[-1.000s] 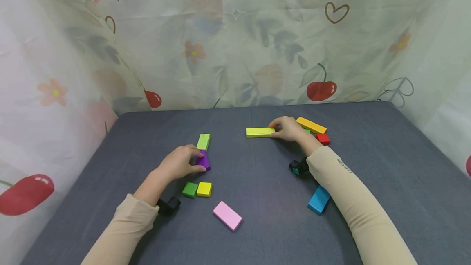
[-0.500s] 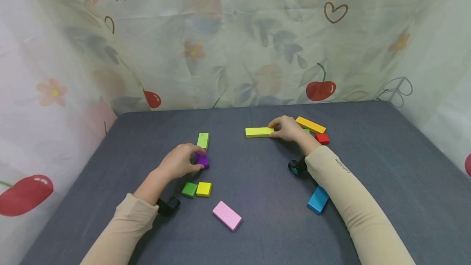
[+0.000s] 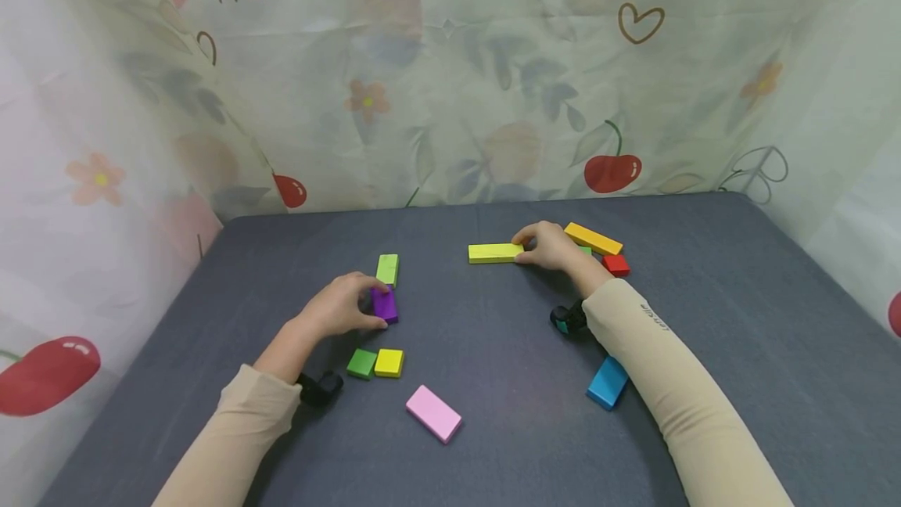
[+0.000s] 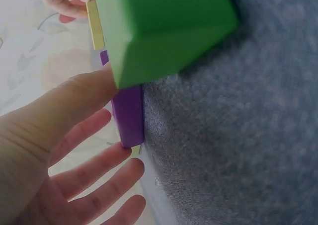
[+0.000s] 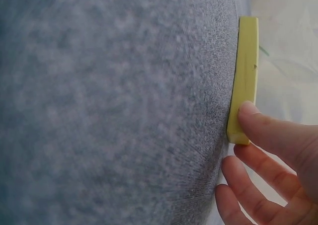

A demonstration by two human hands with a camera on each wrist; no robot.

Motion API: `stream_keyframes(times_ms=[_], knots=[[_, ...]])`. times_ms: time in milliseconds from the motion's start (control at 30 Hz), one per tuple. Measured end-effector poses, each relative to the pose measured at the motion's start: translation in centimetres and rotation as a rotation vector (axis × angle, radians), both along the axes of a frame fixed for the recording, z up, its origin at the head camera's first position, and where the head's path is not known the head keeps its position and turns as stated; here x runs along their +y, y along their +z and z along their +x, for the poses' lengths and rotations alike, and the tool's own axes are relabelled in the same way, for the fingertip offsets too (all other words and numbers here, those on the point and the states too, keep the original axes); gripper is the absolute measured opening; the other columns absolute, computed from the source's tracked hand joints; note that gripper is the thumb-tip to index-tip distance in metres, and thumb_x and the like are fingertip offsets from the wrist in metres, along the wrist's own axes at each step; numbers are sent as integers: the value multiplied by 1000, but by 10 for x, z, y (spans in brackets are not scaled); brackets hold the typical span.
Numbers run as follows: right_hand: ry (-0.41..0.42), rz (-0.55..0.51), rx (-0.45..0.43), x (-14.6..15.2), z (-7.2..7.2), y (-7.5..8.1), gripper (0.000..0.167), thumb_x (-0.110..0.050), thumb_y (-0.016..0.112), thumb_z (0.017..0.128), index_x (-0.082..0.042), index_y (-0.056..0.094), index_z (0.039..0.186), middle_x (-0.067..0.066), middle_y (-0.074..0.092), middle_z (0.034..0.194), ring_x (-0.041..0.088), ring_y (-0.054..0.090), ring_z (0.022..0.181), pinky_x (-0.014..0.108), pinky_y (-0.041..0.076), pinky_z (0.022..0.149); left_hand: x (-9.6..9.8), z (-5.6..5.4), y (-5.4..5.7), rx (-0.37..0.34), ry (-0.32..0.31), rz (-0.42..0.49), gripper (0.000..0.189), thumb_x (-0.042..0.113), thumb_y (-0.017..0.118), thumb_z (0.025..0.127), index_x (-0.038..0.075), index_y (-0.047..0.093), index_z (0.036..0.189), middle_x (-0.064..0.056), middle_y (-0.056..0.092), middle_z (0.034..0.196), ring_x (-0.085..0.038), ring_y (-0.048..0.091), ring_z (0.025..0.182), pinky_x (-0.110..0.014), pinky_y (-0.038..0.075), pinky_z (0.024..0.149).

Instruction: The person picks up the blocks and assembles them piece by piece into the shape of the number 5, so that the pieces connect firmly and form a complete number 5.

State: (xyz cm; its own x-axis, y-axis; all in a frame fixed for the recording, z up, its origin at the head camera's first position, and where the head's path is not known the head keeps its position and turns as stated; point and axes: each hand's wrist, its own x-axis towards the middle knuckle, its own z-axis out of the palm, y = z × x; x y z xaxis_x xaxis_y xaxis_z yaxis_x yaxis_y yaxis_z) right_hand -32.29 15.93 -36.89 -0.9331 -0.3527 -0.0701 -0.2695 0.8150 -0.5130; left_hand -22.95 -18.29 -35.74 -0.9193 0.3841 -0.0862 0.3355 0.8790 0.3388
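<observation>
My left hand (image 3: 341,305) spans a purple block (image 3: 385,305), thumb at its near end and fingertips at its far end. The left wrist view shows a fingertip against one end of that purple block (image 4: 130,118); a large green block in the foreground hides part of it. Just beyond it lies a light green block (image 3: 387,269), in line with it. Farther back, my right hand (image 3: 552,247) pinches the right end of a long yellow-green block (image 3: 490,253) between thumb and index finger. That yellow-green block (image 5: 244,71) rests along the cloth in the right wrist view.
Near my left wrist, a green block (image 3: 362,364) and a yellow block (image 3: 389,363) sit side by side. A pink block (image 3: 433,414) lies in front. Around my right arm are an orange block (image 3: 594,239), a red block (image 3: 615,264) and a blue block (image 3: 608,383).
The purple block has turned slightly, straighter in line with the light green block, as my left hand shifts a little. My right hand and the long yellow-green block stay put.
</observation>
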Motion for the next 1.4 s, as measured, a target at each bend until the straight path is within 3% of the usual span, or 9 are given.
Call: stream_keyframes(times_ms=[267,467,767,1067,1400], knots=[[3,-5,-5,0,0,0,37,-16,67,86,-3,62,120,20,61,122,33,54,113,46,44,99,2,-1,5,-29,6,-7,49,30,81,71,12,65,114,-13,61,115,-23,57,91,-38,51,78],[11,-3,0,1,0,1,37,-16,67,86,-2,62,120,20,60,122,34,54,114,47,44,99,6,-2,9,9,-25,-2,49,30,81,70,12,66,113,-10,63,114,-19,56,86,-31,49,71],[0,-8,-5,0,1,2,37,-16,67,85,-3,62,120,20,61,122,34,53,114,47,44,99,20,-5,23,53,-61,12,49,31,80,72,14,65,115,-10,62,120,-26,59,97,-40,51,81],[-4,8,-4,-1,1,2,37,-16,67,86,-3,62,120,20,60,122,33,53,114,46,44,99,45,-20,26,62,-87,38,48,31,80,72,14,65,114,-8,62,118,-23,58,94,-37,50,80],[-12,11,0,-2,2,2,37,-17,67,86,-3,62,120,19,60,122,34,54,114,46,44,98,72,-45,16,30,-109,40,49,31,80,72,13,66,116,-9,63,119,-25,58,107,-38,49,88]])
